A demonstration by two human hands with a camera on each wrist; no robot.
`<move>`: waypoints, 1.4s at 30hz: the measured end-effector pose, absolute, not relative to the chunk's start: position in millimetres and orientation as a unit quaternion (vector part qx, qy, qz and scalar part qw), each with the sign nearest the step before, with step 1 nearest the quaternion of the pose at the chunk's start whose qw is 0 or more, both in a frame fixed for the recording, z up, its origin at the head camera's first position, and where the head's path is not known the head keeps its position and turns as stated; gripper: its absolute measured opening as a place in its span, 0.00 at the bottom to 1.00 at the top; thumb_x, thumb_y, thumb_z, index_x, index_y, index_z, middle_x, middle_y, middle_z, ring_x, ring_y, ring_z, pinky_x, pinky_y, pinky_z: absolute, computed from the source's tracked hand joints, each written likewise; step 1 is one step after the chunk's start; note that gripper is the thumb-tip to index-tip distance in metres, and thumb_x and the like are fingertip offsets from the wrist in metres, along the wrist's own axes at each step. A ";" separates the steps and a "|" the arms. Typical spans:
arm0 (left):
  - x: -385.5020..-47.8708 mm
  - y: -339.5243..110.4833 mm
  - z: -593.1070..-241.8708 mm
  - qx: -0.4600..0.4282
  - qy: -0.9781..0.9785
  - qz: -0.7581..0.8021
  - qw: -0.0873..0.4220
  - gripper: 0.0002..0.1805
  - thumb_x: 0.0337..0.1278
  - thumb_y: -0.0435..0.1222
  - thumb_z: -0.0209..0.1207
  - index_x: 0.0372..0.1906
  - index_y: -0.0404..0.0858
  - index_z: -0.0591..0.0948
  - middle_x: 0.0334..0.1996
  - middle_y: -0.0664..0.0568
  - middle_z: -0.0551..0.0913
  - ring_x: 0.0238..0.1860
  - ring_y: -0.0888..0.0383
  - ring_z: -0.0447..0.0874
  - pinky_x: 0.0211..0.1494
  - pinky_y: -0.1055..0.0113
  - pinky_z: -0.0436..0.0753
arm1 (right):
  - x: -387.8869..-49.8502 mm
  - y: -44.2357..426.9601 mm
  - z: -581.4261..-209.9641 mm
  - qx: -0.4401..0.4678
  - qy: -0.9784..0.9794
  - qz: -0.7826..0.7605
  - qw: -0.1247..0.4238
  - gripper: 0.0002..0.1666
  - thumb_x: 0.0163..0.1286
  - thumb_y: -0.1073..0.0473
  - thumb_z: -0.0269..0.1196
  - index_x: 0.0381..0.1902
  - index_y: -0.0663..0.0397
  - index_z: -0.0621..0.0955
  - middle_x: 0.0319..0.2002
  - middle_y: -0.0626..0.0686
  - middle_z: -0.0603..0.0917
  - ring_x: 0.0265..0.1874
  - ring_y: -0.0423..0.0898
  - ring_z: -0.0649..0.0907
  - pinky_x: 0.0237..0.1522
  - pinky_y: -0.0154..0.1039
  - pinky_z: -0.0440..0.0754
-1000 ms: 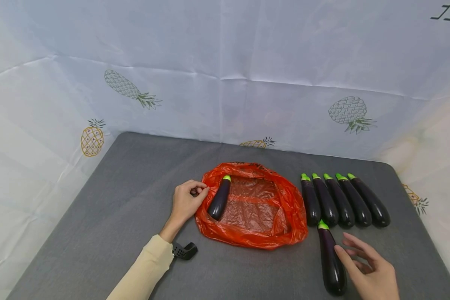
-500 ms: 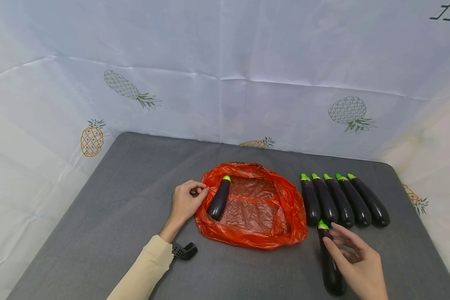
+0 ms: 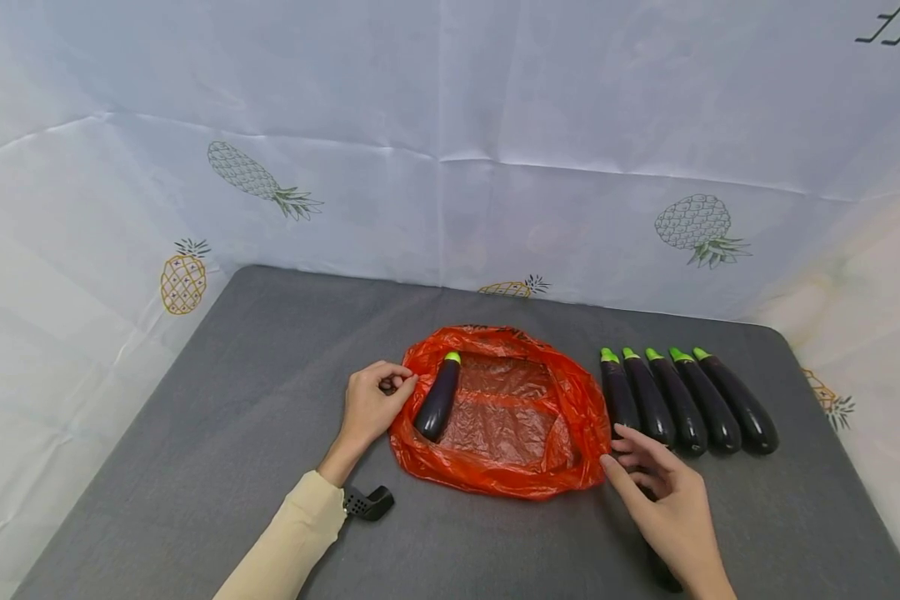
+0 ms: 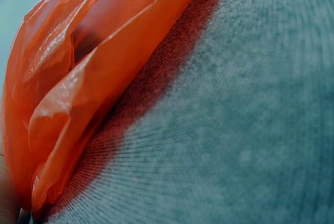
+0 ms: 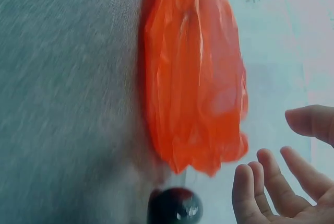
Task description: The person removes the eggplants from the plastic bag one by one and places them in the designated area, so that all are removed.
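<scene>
A red plastic bag (image 3: pixel 495 483) lies with its mouth spread wide, one eggplant (image 3: pixel 438 402) inside at its left. My left hand (image 3: pixel 375 400) pinches the bag's left rim; the left wrist view shows only a sliver of that hand beside the film (image 4: pixel 78 104). By the bag's right rim, my right hand (image 3: pixel 667 508) hovers with fingers parted and holds nothing. The right wrist view has its fingers (image 5: pixel 279 187) apart from the bag (image 5: pixel 193 78). Beneath the right hand lies another eggplant (image 3: pixel 662 573), mostly hidden.
Several eggplants (image 3: pixel 682 408) lie side by side right of the bag, green stems pointing away. Everything rests on a grey table (image 3: pixel 285 333). A pale curtain (image 3: pixel 390 208) with printed pineapples hangs behind and at both sides.
My right hand has moved left and away from me, from beside the single near eggplant, over it, to the bag's right rim. The left hand and the eggplants have stayed in place.
</scene>
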State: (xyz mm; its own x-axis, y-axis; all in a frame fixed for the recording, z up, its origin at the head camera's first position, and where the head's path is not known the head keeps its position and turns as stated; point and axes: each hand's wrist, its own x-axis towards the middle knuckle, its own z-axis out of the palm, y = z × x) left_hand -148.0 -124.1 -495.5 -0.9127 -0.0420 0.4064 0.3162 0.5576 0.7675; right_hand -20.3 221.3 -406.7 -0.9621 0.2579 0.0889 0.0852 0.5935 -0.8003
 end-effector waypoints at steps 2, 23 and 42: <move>-147.9 -124.1 -495.7 -0.079 -0.862 -0.463 0.193 0.03 0.55 0.32 0.72 0.28 0.39 0.88 0.22 0.52 0.82 0.24 0.64 0.76 0.32 0.72 0.78 | -22.8 217.0 -407.0 -0.080 -0.880 0.457 0.100 0.24 0.64 0.62 0.73 0.59 0.53 0.84 0.45 0.54 0.87 0.36 0.30 0.81 0.37 0.22 0.81; -148.6 -123.8 -495.5 -0.083 -0.862 -0.460 0.195 0.03 0.55 0.32 0.72 0.29 0.39 0.88 0.22 0.52 0.82 0.24 0.64 0.76 0.31 0.72 0.78 | -50.2 176.3 -404.0 0.034 -0.847 0.522 0.095 0.21 0.63 0.66 0.72 0.55 0.55 0.85 0.44 0.60 0.88 0.36 0.32 0.83 0.38 0.26 0.84; -148.8 -124.3 -495.4 -0.080 -0.863 -0.460 0.193 0.03 0.55 0.33 0.72 0.29 0.39 0.88 0.22 0.52 0.82 0.24 0.64 0.76 0.32 0.72 0.78 | -81.7 122.9 -420.2 0.091 -0.815 0.572 0.013 0.23 0.65 0.62 0.72 0.59 0.53 0.84 0.51 0.63 0.85 0.40 0.41 0.85 0.43 0.32 0.86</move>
State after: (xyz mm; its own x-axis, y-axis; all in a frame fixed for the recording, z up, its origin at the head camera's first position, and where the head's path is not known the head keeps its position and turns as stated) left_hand -148.8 -124.3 -495.4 -0.9129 -0.0387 0.4064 0.3160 0.5631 0.7636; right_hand -81.7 122.9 -420.2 -0.9831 -0.1334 0.1256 -0.1635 0.3293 -0.9300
